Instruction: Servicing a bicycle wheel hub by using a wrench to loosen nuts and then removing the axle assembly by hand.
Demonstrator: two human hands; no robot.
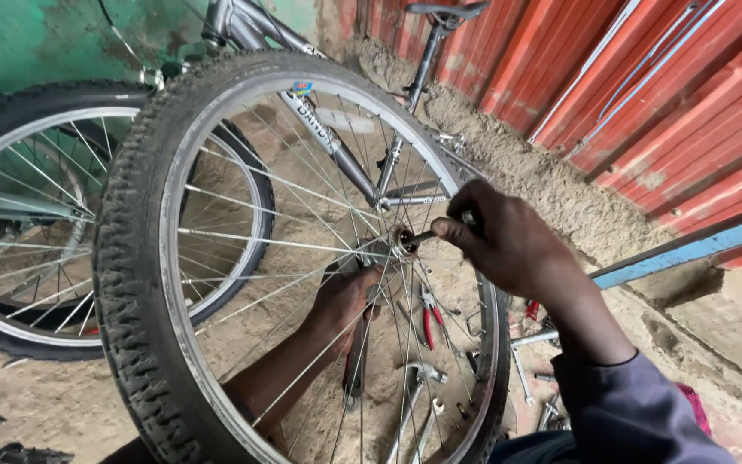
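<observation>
Bicycle wheel [143, 258], upright in the foreground: knobby black tyre, dusty silver rim, thin spokes running to a rusty hub [403, 241] at the centre. Right hand [508, 245] beside the hub, fingers clenched on a slim metal tool [427, 235] whose tip meets the axle. Left hand [345, 301] behind the spokes, fingers wrapped on a wrench [355, 352] at the hub's far side. Scattered below on sandy ground [53, 404]: red-handled pliers [428, 320], spanners. Behind, a silver bicycle [337, 137] against a red corrugated wall [663, 94].
</observation>
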